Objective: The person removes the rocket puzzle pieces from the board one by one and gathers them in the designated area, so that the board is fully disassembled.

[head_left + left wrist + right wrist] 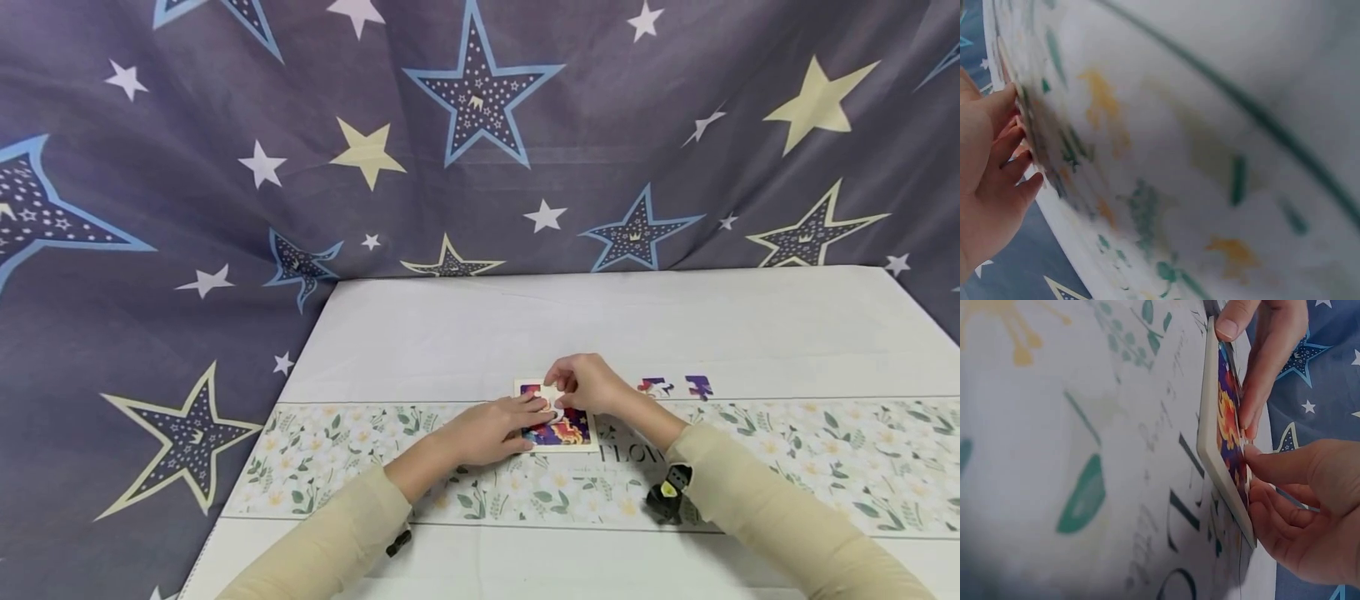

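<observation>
A small jigsaw puzzle in a pale frame lies on the table, its picture purple, orange and red with a white part. My left hand rests on its left side, fingers stretched over the picture and thumb at the near edge. From the far right reaches my right hand, with thumb and index finger pinching at a whitish puzzle piece in the upper part. Both hands appear close together over the puzzle frame in the right wrist view. The left wrist view shows the left hand's fingers at the frame's edge.
Two loose puzzle pieces, one red and white and one purple, lie right of the puzzle. A floral band crosses the white table cover. A star-patterned curtain hangs behind and at the left.
</observation>
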A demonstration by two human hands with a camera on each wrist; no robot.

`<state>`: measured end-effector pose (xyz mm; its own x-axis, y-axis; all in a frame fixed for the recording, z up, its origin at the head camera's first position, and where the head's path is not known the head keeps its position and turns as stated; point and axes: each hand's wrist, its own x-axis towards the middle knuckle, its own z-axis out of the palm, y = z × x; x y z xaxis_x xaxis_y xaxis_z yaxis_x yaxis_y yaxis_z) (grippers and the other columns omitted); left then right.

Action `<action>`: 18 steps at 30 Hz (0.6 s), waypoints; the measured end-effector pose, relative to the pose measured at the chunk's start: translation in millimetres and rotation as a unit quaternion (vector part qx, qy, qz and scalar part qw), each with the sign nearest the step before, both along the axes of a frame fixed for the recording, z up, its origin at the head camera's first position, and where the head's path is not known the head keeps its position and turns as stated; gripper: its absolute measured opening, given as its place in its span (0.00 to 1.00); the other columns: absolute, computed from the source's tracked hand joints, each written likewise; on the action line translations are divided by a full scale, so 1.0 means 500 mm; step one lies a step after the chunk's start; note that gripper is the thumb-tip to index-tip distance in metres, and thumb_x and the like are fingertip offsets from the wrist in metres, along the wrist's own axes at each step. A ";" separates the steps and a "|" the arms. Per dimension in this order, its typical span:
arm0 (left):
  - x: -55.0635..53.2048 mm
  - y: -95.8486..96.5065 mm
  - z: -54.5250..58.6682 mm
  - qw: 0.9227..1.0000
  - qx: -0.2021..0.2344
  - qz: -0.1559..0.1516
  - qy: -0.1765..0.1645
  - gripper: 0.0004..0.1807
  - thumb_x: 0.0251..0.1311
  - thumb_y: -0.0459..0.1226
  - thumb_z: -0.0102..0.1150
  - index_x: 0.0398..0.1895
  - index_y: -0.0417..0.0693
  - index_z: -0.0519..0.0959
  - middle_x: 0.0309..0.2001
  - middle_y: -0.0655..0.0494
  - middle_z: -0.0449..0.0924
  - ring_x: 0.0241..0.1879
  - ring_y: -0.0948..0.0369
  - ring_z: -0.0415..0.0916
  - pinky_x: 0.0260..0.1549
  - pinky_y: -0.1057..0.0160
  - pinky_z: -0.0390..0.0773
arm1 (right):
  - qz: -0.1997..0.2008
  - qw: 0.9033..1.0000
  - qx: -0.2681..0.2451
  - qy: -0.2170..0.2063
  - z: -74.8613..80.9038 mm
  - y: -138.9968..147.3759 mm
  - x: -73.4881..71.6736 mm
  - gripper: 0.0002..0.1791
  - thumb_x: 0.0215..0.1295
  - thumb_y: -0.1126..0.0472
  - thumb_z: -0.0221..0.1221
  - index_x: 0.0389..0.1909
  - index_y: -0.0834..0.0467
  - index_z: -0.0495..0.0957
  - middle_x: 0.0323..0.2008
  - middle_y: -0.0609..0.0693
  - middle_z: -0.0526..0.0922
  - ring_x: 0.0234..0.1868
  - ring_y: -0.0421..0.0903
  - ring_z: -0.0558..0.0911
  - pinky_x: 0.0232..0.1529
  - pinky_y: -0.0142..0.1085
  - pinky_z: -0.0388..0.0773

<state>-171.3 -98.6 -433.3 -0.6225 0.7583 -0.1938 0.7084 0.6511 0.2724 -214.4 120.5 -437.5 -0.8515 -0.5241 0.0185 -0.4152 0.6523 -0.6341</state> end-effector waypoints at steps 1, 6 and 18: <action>-0.001 0.001 0.002 1.000 -0.003 -0.001 0.001 0.28 0.70 0.49 0.49 0.72 0.60 0.62 0.75 0.60 0.56 0.75 0.58 0.54 0.70 0.53 0.64 | 0.003 1.000 -0.002 0.001 -0.001 0.000 0.000 0.12 0.51 0.70 0.69 0.38 0.61 0.82 0.28 0.52 0.81 0.26 0.37 0.76 0.29 0.27 0.76; -0.001 0.000 0.013 1.000 -0.014 -0.002 -0.002 0.28 0.69 0.49 0.50 0.71 0.58 0.64 0.74 0.59 0.58 0.75 0.57 0.55 0.70 0.52 0.65 | 0.015 1.000 -0.008 0.003 0.000 -0.001 -0.001 0.14 0.51 0.71 0.68 0.41 0.62 0.82 0.27 0.53 0.80 0.26 0.37 0.77 0.29 0.26 0.76; 0.024 -0.015 0.004 1.000 -0.004 0.008 0.000 0.30 0.69 0.50 0.50 0.72 0.55 0.62 0.75 0.58 0.56 0.75 0.57 0.53 0.71 0.54 0.64 | 0.003 0.999 0.018 -0.045 0.018 -0.017 -0.001 0.14 0.49 0.74 0.66 0.39 0.62 0.82 0.29 0.53 0.80 0.27 0.39 0.74 0.31 0.28 0.74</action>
